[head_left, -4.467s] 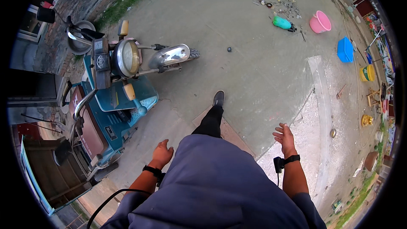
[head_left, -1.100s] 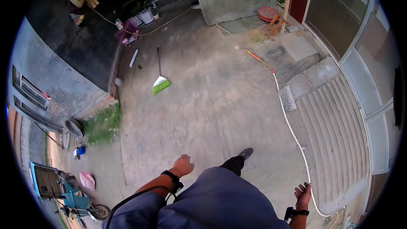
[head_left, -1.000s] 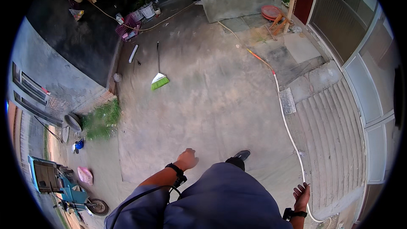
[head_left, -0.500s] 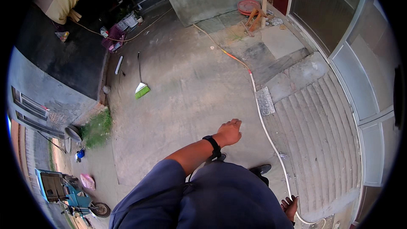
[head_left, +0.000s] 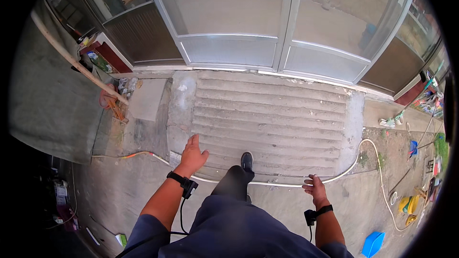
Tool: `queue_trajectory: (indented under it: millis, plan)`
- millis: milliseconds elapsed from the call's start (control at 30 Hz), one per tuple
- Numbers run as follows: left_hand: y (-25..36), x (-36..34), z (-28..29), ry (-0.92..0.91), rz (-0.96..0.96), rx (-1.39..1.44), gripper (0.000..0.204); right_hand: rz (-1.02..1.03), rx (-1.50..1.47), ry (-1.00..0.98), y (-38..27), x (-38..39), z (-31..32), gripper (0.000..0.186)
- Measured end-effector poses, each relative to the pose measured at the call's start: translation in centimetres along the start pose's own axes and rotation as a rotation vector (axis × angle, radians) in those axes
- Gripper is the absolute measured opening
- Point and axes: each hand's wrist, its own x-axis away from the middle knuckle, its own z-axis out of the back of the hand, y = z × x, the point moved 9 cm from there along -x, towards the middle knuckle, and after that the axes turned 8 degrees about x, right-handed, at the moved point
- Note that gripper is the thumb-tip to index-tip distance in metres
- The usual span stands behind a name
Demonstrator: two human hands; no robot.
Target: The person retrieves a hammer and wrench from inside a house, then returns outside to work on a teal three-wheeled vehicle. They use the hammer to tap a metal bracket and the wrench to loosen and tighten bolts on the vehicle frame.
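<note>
The step in hand looks like a stride onto the ribbed grey concrete ramp [head_left: 267, 124], one dark shoe [head_left: 246, 161] over it. The left hand [head_left: 192, 155] is empty, fingers apart; the right hand [head_left: 315, 190], loosely curled and seemingly empty, overlaps the long white hose [head_left: 279, 184] along the ramp's foot. Stepping on calls for clearing the hose.

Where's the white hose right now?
In the head view, the white hose runs along the foot of the ribbed ramp, bending on the right toward the yellow bucket.
</note>
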Motion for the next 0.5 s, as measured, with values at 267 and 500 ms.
queue_trajectory:
  millis: [267, 500]
  plan:
    - [30.3, -30.5, -1.2, 0.010, -0.361, 0.243, 0.081, -0.060, -0.119, 0.127, -10.6, -12.3, 7.1, 0.062]
    - [49.5, -47.8, 0.5, 0.061, -0.402, 0.491, 0.083, -0.102, -0.142, 0.124, -22.2, -19.0, 11.9, 0.066]
